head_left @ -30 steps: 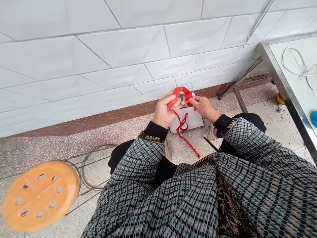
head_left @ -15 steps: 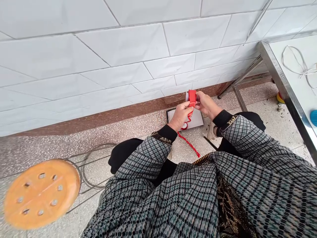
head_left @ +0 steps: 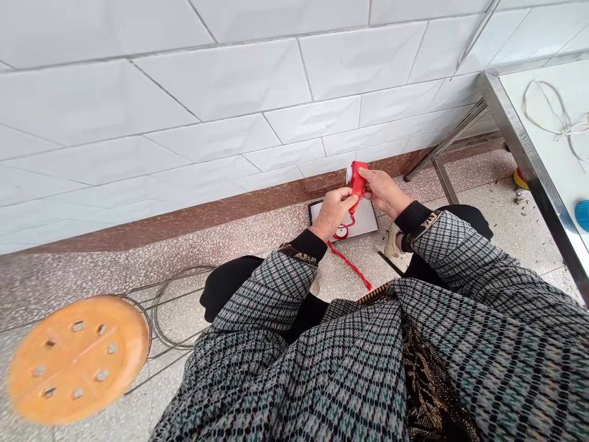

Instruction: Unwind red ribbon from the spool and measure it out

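Right hand [head_left: 381, 190] grips red ribbon roll [head_left: 357, 178] above white box [head_left: 367, 222] on floor [head_left: 276, 236]; left hand [head_left: 335, 212] pinches its lower end; winding looks nearly done; twisted cord [head_left: 350, 265] dangles loose, likely left undone.

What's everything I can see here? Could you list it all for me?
ribbon roll: one, red, held between both hands
twisted cord: one, red, trailing below the hands
flat box: one, white, on the floor by the wall
stool: one, orange seat, lower left
table: one, metal rim, right edge
thin cord: one, white, on the table
left hand: pinching the ribbon
right hand: gripping the ribbon roll
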The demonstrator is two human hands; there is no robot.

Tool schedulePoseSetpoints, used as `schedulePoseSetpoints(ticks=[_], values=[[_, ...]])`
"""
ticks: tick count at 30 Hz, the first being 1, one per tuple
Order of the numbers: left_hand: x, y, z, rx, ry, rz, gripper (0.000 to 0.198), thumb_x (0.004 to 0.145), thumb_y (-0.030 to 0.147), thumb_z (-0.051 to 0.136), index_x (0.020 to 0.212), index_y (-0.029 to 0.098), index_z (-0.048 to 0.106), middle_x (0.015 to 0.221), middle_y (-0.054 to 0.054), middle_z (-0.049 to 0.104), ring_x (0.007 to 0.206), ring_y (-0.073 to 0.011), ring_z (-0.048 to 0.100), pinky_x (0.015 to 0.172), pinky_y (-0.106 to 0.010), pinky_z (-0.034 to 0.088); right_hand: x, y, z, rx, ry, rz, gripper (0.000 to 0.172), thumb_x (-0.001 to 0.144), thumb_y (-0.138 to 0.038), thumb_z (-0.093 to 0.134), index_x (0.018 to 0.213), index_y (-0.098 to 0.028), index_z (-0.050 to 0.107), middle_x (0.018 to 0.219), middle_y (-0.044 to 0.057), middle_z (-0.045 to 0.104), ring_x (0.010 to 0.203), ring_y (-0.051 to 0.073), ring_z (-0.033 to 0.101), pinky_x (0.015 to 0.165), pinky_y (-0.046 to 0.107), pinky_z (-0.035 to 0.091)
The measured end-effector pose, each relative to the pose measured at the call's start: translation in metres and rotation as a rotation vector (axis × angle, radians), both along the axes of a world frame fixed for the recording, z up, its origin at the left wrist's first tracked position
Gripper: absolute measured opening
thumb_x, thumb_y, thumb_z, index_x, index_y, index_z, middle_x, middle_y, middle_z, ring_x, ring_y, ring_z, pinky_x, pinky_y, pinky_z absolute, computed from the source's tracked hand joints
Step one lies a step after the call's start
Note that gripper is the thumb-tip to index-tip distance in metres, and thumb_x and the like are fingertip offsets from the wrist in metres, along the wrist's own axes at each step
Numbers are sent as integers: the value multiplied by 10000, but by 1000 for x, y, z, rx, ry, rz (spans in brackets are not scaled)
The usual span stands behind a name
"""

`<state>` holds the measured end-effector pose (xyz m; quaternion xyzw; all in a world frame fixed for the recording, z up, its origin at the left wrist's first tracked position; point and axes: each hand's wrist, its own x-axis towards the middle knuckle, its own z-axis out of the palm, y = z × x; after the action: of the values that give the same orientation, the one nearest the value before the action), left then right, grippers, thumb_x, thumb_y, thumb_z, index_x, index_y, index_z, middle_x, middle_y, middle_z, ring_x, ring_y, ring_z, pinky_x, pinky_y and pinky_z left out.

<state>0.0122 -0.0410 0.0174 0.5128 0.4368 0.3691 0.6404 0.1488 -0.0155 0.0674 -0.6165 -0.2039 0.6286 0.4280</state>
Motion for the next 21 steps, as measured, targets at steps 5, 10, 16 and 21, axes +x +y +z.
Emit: schedulePoseSetpoints(ticks=[5,10,16,21], values=[[1,0,2,-2,38,-61,250,794,396,667,794,150,711,656,14,580,620,-106,462,635,-257,356,0,-1,-3,-3,-16,14,444,1122,-140,500,685,-135,577,525,-20,531,399,58,416,388,180,269],[1,-3,1,10,-21,-15,281,792,441,688,771,161,668,663,22,557,622,-107,454,624,-259,348,2,2,-6,-26,20,-30,421,1112,-139,526,692,-143,558,512,-22,510,396,53,380,374,165,217],[4,-7,-3,-45,-113,38,266,755,402,765,794,160,663,702,21,619,648,-105,502,667,-259,386,5,6,-8,-104,115,-100,330,1098,-162,561,768,-153,563,552,-26,541,403,50,394,353,149,198],[8,-4,-8,-155,-369,97,301,683,370,867,772,165,666,740,25,630,699,-98,531,730,-256,429,10,10,-8,-98,174,-185,304,1115,-203,538,813,-177,547,558,-48,524,394,45,352,347,139,193]])
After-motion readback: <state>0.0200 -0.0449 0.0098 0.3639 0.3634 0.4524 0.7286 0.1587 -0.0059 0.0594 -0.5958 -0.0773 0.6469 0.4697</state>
